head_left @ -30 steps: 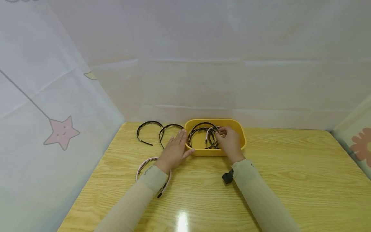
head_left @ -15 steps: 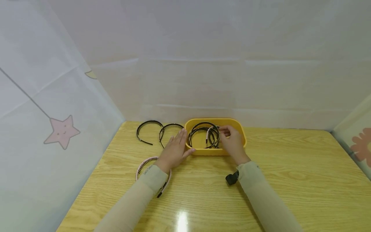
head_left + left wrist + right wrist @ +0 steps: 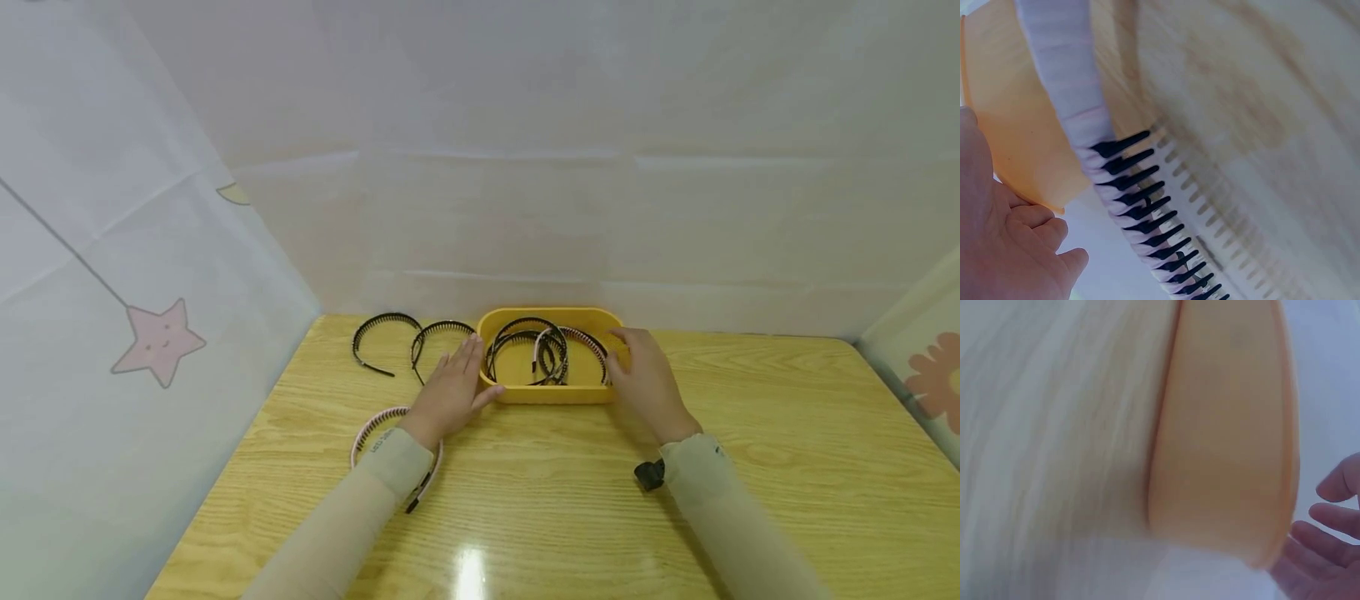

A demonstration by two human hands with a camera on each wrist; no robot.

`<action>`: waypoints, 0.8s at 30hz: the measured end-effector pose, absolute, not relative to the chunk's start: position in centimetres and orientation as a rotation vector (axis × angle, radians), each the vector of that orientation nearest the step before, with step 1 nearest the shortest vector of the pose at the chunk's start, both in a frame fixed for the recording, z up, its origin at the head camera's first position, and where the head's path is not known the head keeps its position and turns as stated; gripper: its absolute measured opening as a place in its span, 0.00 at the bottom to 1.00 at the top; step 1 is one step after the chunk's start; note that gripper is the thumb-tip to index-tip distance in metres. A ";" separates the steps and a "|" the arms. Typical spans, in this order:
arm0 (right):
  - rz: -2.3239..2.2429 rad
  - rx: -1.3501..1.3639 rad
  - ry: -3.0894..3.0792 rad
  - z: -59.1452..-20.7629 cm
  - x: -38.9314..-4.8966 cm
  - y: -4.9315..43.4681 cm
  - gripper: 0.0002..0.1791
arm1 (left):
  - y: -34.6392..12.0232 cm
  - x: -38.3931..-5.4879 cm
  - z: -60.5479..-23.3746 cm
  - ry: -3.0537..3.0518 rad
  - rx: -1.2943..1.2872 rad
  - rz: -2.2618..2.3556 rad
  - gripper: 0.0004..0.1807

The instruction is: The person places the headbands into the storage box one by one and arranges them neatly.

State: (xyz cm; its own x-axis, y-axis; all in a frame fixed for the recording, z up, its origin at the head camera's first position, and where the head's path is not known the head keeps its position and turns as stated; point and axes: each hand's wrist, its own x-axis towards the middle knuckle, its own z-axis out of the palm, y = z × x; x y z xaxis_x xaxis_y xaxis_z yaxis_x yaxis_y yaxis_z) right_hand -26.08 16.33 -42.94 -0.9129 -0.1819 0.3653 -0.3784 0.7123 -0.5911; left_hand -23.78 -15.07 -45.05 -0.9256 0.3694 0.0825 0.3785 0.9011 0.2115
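A yellow plastic bin (image 3: 555, 396) stands on the table with several toothed headbands inside. Among them are black headbands (image 3: 529, 320) toward the left and a pink headband (image 3: 588, 337) on the right. My left hand (image 3: 450, 393) lies along the bin's left end, fingers straight at the rim. In the left wrist view those fingers (image 3: 1038, 219) meet the bin's edge. At the opposite end, my right hand (image 3: 647, 385) has its loosely bent fingers at the right rim. The right wrist view shows the right fingers (image 3: 1325, 544) spread beside the bin's wall (image 3: 1229, 425), holding nothing.
Two black headbands (image 3: 386, 316) lie on the table left of the bin, the nearer one partly behind my left hand. A pink headband (image 3: 362, 432) lies under my left wrist. A white sheet (image 3: 480, 217) hangs behind the wooden table (image 3: 750, 417).
My right hand has let go of the pink headband in the bin and moved right to the bin's right end. The left hand has stayed in place.
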 end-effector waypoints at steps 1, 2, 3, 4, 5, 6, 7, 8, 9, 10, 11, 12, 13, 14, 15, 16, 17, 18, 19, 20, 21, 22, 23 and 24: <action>0.971 0.445 -2.667 -42.8 -26.0 16.8 0.24 | -15.1 -23.8 -45.1 -3.022 -0.597 -0.348 0.51; 0.945 0.450 -2.690 -42.8 -26.0 17.2 0.25 | -15.1 -23.8 -45.1 -3.020 -0.598 -0.344 0.51; 0.918 0.459 -2.714 -42.7 -25.9 17.6 0.27 | -15.1 -23.9 -45.1 -3.024 -0.597 -0.337 0.51; 0.885 0.477 -2.738 -42.7 -25.9 18.0 0.28 | -15.1 -23.9 -45.2 -3.026 -0.596 -0.336 0.51; 0.852 0.499 -2.759 -42.7 -25.8 18.4 0.30 | -15.1 -23.9 -45.2 -3.027 -0.595 -0.336 0.50; 0.812 0.524 -2.781 -42.8 -25.8 18.7 0.32 | -15.1 -23.9 -45.2 -3.026 -0.595 -0.339 0.50; 0.764 0.554 -2.801 -42.9 -25.7 19.0 0.34 | -15.1 -24.0 -45.2 -3.024 -0.597 -0.341 0.50; 0.717 0.584 -2.816 -43.0 -25.7 19.3 0.35 | -15.1 -24.0 -45.3 -3.025 -0.597 -0.338 0.50; 0.671 0.615 -2.827 -43.2 -25.7 19.6 0.36 | -15.1 -24.0 -45.3 -3.024 -0.597 -0.341 0.50; 0.626 0.639 -2.835 -43.4 -25.8 19.8 0.37 | -15.2 -24.0 -45.3 -3.020 -0.599 -0.348 0.50; 0.594 0.658 -2.843 -43.6 -25.8 20.0 0.38 | -15.2 -24.0 -45.3 -3.019 -0.599 -0.350 0.50; 0.557 0.676 -2.850 -43.7 -25.9 20.1 0.38 | -15.2 -24.0 -45.4 -3.016 -0.600 -0.353 0.50; 0.523 0.692 -2.861 -43.9 -26.0 20.3 0.38 | -15.2 -23.9 -45.4 -3.014 -0.600 -0.358 0.50; 0.496 0.703 -2.875 -44.0 -26.1 20.4 0.39 | -15.2 -23.9 -45.4 -3.013 -0.598 -0.358 0.50; 0.477 0.711 -2.891 -44.1 -26.2 20.5 0.39 | -15.2 -23.9 -45.4 -3.009 -0.598 -0.366 0.50; 0.459 0.716 -2.909 -44.2 -26.2 20.6 0.40 | -15.1 -23.9 -45.4 -3.005 -0.598 -0.370 0.50; 0.447 0.721 -2.925 -44.3 -26.3 20.7 0.40 | -15.1 -23.9 -45.4 -3.001 -0.597 -0.370 0.50; 0.435 0.723 -2.939 -44.4 -26.3 20.8 0.41 | -15.1 -23.9 -45.5 -3.000 -0.597 -0.368 0.50; 0.432 0.722 -2.954 -44.5 -26.4 20.8 0.41 | -15.1 -23.9 -45.5 -2.999 -0.596 -0.362 0.50; 0.438 0.720 -2.966 -44.5 -26.4 20.9 0.42 | -15.1 -23.9 -45.5 -3.000 -0.596 -0.353 0.50; 0.442 0.719 -2.973 -44.6 -26.4 20.9 0.42 | -15.1 -23.9 -45.4 -2.999 -0.597 -0.350 0.50; 0.450 0.719 -2.979 -44.6 -26.4 20.9 0.42 | -15.1 -23.9 -45.4 -2.998 -0.599 -0.343 0.50; 0.454 0.718 -2.983 -44.6 -26.4 20.9 0.42 | -15.2 -23.9 -45.4 -2.998 -0.600 -0.335 0.50; 0.456 0.718 -2.986 -44.7 -26.5 20.8 0.42 | -15.2 -23.9 -45.3 -3.002 -0.600 -0.326 0.50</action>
